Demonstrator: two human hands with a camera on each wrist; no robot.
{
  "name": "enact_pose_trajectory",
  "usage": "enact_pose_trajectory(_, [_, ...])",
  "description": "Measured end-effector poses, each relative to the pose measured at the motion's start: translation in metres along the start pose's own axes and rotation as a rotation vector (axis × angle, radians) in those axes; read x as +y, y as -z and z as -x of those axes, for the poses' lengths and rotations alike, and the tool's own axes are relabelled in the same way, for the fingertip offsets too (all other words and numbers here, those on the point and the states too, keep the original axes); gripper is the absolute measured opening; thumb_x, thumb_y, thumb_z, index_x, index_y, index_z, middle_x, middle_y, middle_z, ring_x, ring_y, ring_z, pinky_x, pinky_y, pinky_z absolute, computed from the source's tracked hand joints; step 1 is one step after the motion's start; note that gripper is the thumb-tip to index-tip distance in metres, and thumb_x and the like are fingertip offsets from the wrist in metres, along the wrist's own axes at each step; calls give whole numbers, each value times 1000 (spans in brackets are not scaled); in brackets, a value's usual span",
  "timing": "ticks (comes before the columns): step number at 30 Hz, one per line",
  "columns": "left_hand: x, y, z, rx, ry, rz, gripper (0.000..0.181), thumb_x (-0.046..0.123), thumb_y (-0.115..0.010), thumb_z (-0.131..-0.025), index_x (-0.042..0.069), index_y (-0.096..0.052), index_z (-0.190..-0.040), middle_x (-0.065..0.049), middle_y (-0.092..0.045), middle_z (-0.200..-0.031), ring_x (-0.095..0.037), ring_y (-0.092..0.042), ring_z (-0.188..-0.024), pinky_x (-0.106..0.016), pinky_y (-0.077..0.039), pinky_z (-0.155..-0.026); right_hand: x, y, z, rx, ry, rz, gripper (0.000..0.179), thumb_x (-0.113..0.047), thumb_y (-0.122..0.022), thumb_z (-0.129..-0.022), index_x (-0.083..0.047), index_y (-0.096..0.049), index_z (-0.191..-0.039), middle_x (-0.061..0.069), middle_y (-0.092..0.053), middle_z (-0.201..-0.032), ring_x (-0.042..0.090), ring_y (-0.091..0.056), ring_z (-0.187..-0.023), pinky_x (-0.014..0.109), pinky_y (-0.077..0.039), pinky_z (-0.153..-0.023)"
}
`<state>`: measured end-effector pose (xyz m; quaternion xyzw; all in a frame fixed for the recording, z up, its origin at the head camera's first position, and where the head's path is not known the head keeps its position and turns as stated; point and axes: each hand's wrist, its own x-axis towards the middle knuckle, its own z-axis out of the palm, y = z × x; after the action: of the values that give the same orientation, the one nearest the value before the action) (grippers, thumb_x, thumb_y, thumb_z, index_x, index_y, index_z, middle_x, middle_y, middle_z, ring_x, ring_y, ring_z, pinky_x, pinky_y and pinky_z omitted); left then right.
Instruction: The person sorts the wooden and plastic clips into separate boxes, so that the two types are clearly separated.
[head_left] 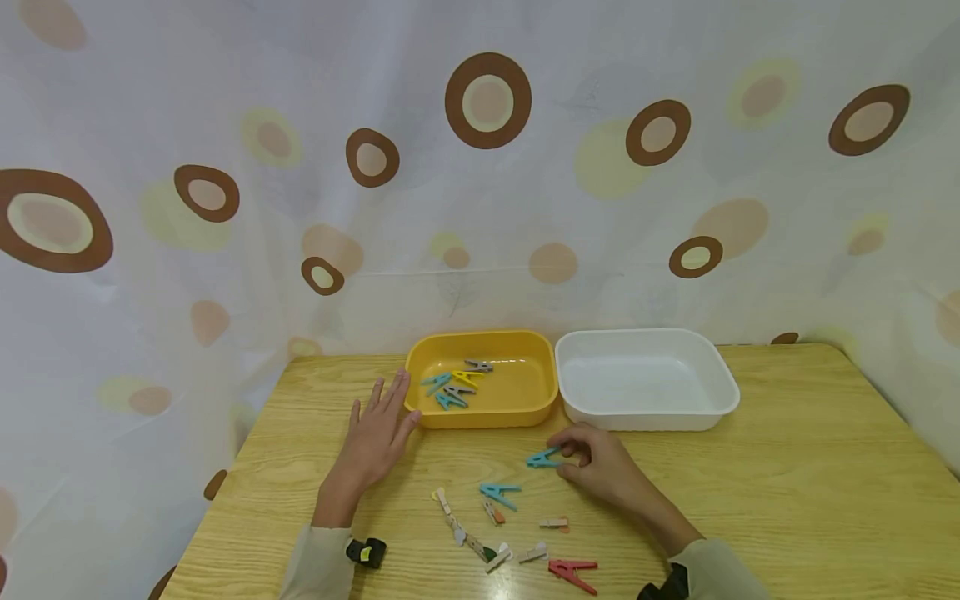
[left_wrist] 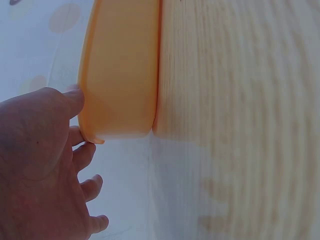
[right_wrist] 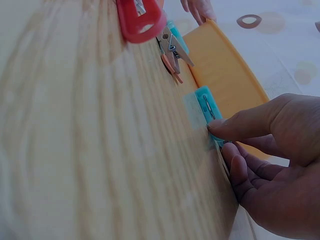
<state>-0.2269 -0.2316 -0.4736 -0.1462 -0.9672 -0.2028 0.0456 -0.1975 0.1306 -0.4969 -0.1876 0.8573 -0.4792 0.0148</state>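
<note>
My right hand (head_left: 600, 467) pinches the handle end of a blue clothespin (head_left: 542, 459) low over the wooden table, in front of the two trays. In the right wrist view, thumb and fingers meet at the lower end of that clothespin (right_wrist: 206, 102). At the left end of the yellow tray (head_left: 510, 419), my left hand (head_left: 375, 442) rests against the rim, fingers fairly straight. Several blue, grey and yellow clothespins (head_left: 467, 379) lie inside this tray. Another blue clothespin (head_left: 499, 493) is on the table, left of and nearer than the pinched one.
A white tray (head_left: 648, 423) stands right beside the yellow one. Small wooden clothespins (head_left: 555, 524), some with coloured shapes, lie scattered at the front, near a red clothespin (head_left: 573, 573). A patterned curtain (head_left: 525, 200) hangs behind the table.
</note>
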Motion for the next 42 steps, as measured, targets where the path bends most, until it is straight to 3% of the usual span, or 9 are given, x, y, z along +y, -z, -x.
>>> enact_pose_trajectory(15, [-1,-1,1,11,-12,-2,67,42,-40,-111,6,-21,-164,-10,-20,-169,-44,-17,-154,-76,-11,-114,-2,2,1,-15,-26,-11,25,-2,-83,-83,-4,-76,-107,5,-66,-97,16,-56,-79,24,-47,-63])
enact_pose_trajectory(24, [-2,1,1,-14,4,-2,67,44,-39,-112,9,-18,-165,-6,-17,-170,-41,-14,-155,-74,-10,-116,-11,6,1,-35,-55,-57,26,-4,-82,-84,-4,-75,-109,6,-69,-100,26,-63,-91,25,-52,-71])
enact_pose_trajectory(31, [-3,0,0,-7,-4,-9,67,43,-40,-112,9,-18,-165,-6,-17,-170,-40,-14,-155,-74,-10,-116,-26,13,0,-40,30,-101,25,-4,-81,-86,-2,-75,-110,8,-72,-105,26,-67,-93,28,-58,-75])
enact_pose_trajectory(42, [-2,1,1,-12,0,-2,67,45,-38,-112,9,-19,-165,-6,-16,-170,-40,-14,-155,-74,-10,-116,-40,16,-5,56,129,-76,25,-6,-81,-88,-8,-75,-112,5,-70,-104,20,-67,-92,29,-58,-72])
